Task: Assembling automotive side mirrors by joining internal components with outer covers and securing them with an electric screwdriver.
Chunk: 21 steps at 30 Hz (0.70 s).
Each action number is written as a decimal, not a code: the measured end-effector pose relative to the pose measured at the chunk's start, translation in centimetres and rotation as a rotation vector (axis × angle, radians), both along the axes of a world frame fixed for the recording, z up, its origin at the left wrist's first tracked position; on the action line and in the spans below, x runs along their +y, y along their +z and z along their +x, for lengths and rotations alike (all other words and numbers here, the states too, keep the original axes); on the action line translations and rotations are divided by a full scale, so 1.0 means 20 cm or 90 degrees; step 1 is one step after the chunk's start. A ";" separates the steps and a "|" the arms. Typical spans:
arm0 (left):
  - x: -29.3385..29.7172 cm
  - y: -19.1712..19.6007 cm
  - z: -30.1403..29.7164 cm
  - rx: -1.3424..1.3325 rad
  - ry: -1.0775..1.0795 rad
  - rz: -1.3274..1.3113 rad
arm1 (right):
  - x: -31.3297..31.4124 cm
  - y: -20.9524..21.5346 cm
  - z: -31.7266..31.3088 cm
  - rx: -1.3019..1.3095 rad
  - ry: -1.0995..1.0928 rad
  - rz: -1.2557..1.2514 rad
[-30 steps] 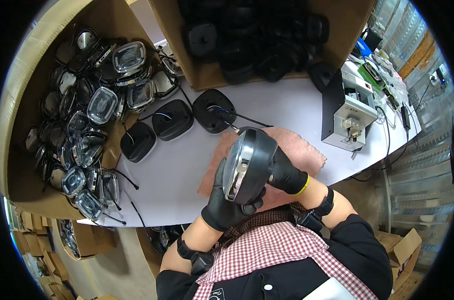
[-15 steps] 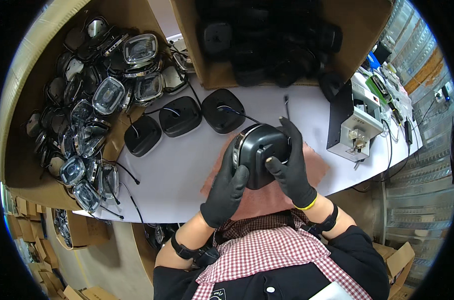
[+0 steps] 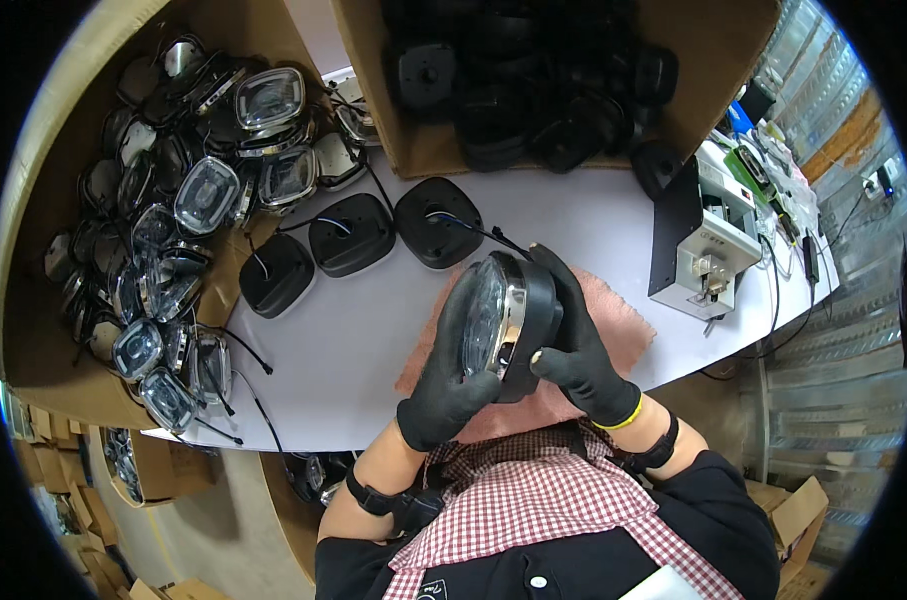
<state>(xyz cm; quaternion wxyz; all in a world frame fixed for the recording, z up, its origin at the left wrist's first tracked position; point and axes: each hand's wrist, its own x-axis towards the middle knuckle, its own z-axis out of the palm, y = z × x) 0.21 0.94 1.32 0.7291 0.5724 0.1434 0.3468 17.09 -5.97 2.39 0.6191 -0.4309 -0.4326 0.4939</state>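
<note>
Between both gloved hands I hold a lamp (image 3: 513, 325) with a clear lens, a chrome rim and a black housing. It is tilted on edge, lens toward the left, above a pink cloth (image 3: 618, 325). My left hand (image 3: 441, 385) presses the lens side, its thumb at the lower rim. My right hand (image 3: 585, 365) supports the black back, fingers along the far edge. Three black lamp housings with wires lie on the table: the right one (image 3: 438, 222), the middle one (image 3: 358, 240) and the left one (image 3: 276, 275).
A large cardboard box (image 3: 63, 375) on the left holds many clear-lensed lamps (image 3: 207, 195). Another box (image 3: 368, 90) at the back contains black housings (image 3: 425, 75). A black-and-white machine (image 3: 708, 235) stands right on the white table (image 3: 323, 385), with cables and tools beyond it.
The lamp has turned in my hands, from showing its black back to showing its lens and chrome rim side-on. Both hands still hold it over the cloth.
</note>
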 end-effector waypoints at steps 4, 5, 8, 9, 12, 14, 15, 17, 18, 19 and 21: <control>0.00 -0.03 -0.01 0.065 0.016 0.011 | -0.01 0.01 0.01 0.015 0.048 -0.033; 0.00 -0.03 -0.01 0.076 0.031 0.028 | -0.01 0.01 0.01 0.017 0.044 -0.033; -0.02 0.01 0.01 0.069 0.059 0.037 | -0.01 0.02 0.01 0.009 0.042 -0.037; -0.03 0.02 0.01 0.067 0.076 0.031 | -0.01 0.01 0.01 -0.017 0.028 -0.011; -0.01 0.05 0.00 0.093 0.067 0.058 | -0.01 0.00 0.01 -0.025 0.016 0.020; 0.00 0.07 0.01 0.121 0.058 0.085 | -0.01 -0.01 0.01 -0.006 0.017 0.027; 0.00 0.08 0.01 0.133 0.056 0.070 | -0.01 -0.02 0.02 -0.013 0.018 0.032; -0.01 0.07 0.01 0.148 0.056 0.051 | -0.02 -0.02 0.01 -0.017 0.021 0.033; -0.01 0.06 0.00 0.126 0.053 0.043 | -0.02 0.00 0.01 -0.002 0.025 0.000; -0.01 0.06 0.00 0.104 0.050 0.036 | -0.03 0.02 0.02 0.012 0.027 -0.031; -0.02 0.02 0.01 0.093 0.039 0.058 | -0.03 0.01 0.02 0.015 0.020 -0.021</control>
